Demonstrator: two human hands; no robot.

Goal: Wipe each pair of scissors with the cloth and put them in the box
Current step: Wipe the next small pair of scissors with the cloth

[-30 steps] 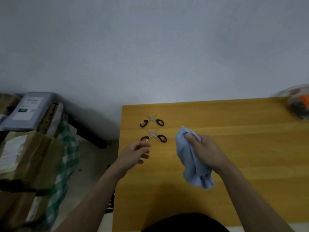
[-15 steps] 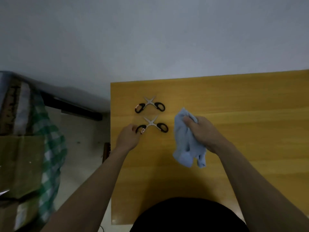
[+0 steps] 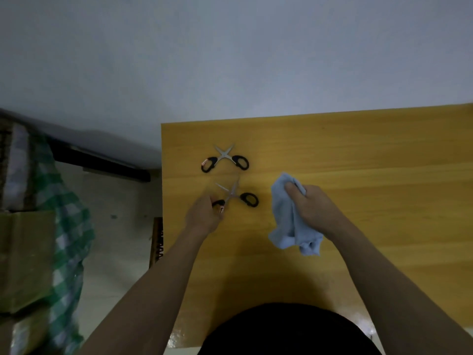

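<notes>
**Inspector:** Start with the largest item. The wooden table (image 3: pixel 358 162) carries everything. The view has swung down since a second ago, so the wall fills less of the frame and the tabletop more.

**Assistant:** And the cloth?

**Inspector:** The light blue cloth (image 3: pixel 289 216) is bunched in the right hand (image 3: pixel 314 208), fingers curled round its upper part, the loose end hanging toward the near side. That grasp matches the earlier frames; the cloth has not touched any blade.

**Assistant:** The left side?

**Inspector:** That is where the change is. A second ago the left hand (image 3: pixel 204 213) was short of the tools, fingers relaxed. Now it pinches the left black handle loop of the near scissors (image 3: pixel 236 197), close to the table's left edge. Their blades, spread wide before, stand at a narrower angle and look blurred, so I judge the pair is being drawn together or starting to lift. Whether it has left the surface, I cannot tell.

**Assistant:** The other pair?

**Inspector:** The far scissors (image 3: pixel 225 160) lie open and crossed just beyond, untouched, where they were.

**Assistant:** Bearing on the task?

**Inspector:** The pick-up of the first pair has begun; wiping should follow. Neither pair is wiped or stowed. No box is identifiable on the table; cardboard cartons (image 3: pixel 25 257) sit on the floor to the left.
</notes>
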